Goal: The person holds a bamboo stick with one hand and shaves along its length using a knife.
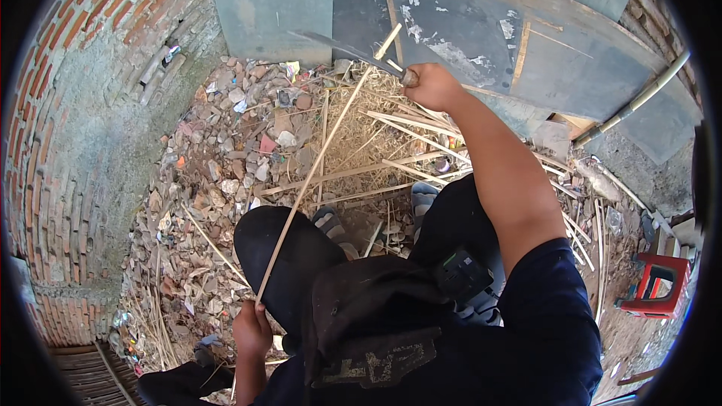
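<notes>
My left hand (252,331), low at the left beside my knee, is closed around the near end of a long, thin bamboo strip (304,188). The strip slants up and away across my bent leg toward the blade. My right hand (435,87), stretched out far ahead, grips the handle of a machete (350,49), whose blade points left. Near the handle the blade meets the strip's far end. Beyond the blade a short pale length (388,41) sticks up; I cannot tell whether it is split off or still joined.
Pale strips (421,124) and shavings (361,105) litter the ground around my feet. Rubble (226,150) spreads left toward a curved-looking brick wall (60,180). Grey panels (459,30) stand ahead, with a bamboo pole (635,101) leaning there. A red stool (659,286) sits at right.
</notes>
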The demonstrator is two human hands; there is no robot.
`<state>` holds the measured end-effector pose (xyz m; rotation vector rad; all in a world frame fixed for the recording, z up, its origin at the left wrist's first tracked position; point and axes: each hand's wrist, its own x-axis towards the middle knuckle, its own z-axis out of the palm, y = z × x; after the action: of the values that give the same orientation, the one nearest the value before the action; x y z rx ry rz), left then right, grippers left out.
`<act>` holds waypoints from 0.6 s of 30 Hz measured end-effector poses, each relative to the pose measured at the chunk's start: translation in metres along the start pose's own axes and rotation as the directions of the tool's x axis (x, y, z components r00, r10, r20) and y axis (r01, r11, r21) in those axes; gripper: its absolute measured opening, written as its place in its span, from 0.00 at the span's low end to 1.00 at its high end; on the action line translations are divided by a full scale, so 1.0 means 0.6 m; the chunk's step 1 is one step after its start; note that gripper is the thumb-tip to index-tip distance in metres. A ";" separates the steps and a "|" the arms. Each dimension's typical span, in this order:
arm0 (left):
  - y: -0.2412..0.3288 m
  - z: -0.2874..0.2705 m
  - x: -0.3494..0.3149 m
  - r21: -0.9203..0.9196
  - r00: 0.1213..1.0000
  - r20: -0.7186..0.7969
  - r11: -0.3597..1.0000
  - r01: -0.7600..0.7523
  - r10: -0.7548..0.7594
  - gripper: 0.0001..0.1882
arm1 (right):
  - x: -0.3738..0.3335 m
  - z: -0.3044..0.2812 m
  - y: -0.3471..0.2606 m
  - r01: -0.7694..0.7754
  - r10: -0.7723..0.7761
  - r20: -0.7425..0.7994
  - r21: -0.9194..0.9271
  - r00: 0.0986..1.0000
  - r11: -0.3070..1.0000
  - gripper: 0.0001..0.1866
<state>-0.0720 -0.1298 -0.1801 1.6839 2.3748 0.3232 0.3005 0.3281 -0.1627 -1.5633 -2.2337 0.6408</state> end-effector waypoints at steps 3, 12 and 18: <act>0.002 -0.007 0.000 -0.061 0.998 0.056 0.998 0.008 -0.004 0.13 | -0.004 0.005 -0.024 0.112 -0.112 0.011 0.034 0.994 0.993 0.13; -0.005 -0.003 0.011 -0.070 0.999 -0.003 0.996 -0.053 0.053 0.14 | 0.002 -0.001 0.013 -0.106 0.118 -0.071 0.148 0.991 0.983 0.08; -0.012 -0.014 0.008 -0.086 0.993 0.114 0.996 -0.002 0.012 0.18 | -0.007 -0.001 -0.010 0.050 -0.049 -0.161 0.004 0.986 0.999 0.10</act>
<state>-0.0827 -0.1280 -0.1745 1.6281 2.2406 0.3160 0.2974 0.3227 -0.1591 -1.4941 -2.1403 0.4906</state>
